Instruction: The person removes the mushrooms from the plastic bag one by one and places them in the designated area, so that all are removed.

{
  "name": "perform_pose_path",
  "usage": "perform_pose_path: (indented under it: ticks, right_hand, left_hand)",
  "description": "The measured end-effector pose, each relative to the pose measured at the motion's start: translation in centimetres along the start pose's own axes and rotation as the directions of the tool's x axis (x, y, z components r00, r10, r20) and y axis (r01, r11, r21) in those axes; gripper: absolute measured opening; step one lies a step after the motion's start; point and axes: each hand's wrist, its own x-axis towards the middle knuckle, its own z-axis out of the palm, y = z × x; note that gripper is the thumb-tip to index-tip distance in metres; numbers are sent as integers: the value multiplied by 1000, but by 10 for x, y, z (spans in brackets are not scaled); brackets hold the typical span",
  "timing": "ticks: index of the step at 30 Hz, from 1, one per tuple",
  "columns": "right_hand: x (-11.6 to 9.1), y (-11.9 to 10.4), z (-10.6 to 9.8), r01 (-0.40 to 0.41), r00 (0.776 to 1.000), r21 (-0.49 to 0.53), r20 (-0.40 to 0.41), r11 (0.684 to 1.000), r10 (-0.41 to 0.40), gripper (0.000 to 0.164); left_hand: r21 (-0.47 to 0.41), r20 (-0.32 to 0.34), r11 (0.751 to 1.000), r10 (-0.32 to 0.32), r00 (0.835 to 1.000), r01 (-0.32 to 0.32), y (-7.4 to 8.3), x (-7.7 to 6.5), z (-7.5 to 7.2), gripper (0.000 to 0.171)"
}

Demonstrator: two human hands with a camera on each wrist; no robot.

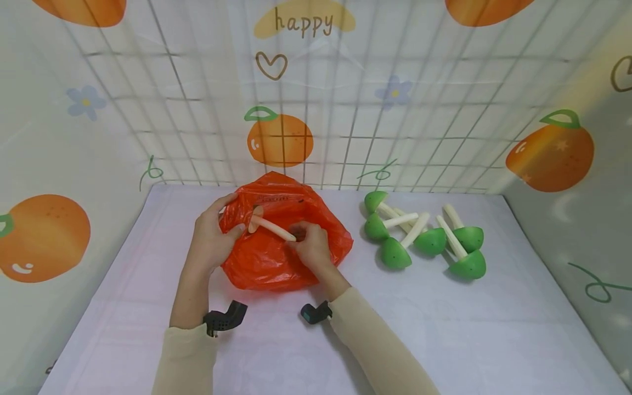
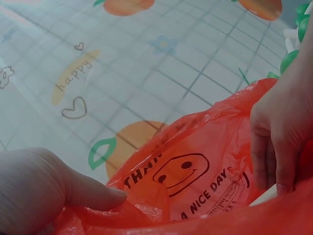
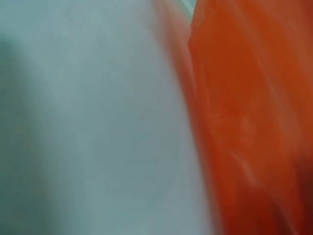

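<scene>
A red plastic bag point(image 1: 276, 269) lies on the table with its mouth spread; printed words and a smiling face show on its inside in the left wrist view. My left hand point(image 1: 212, 236) grips the bag's left rim, thumb point(image 2: 93, 191) over the edge. Inside the mouth lies a mushroom-shaped piece point(image 1: 272, 226) with a pale stem and a flat, tan-looking cap end toward the left. My right hand point(image 1: 313, 247) pinches the stem's free end, fingers pointing down into the bag. The right wrist view holds only blurred bag film point(image 3: 244, 117) and white cloth; the right fingers are hidden there.
Right of the bag lies a loose group of several mushroom-shaped pieces with green domed caps point(image 1: 395, 253) and white stems, some overlapping. A white cloth point(image 1: 276, 351) covers the table. Behind stands a printed curtain point(image 1: 326, 109) over a wire grid.
</scene>
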Motion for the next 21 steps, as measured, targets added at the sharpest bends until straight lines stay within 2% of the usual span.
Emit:
perform_pose_path:
  ticks: [6,13,21]
  right_hand:
    - [1,2,0,12,1000,-39,-19,999,-13,27]
    - [-2,0,-2,9,1000,-26,-17,1000,-9,24]
    - [-6,-5,-5,124,987,32,-108,992,-120,19]
  left_hand:
    - [1,5,1000,4,1000,-4,0,0,2,69]
    - [-2,1,1000,12,1000,-12,-2,0,2,68]
    - [-6,1,1000,-15,1000,15,0,0,1,68]
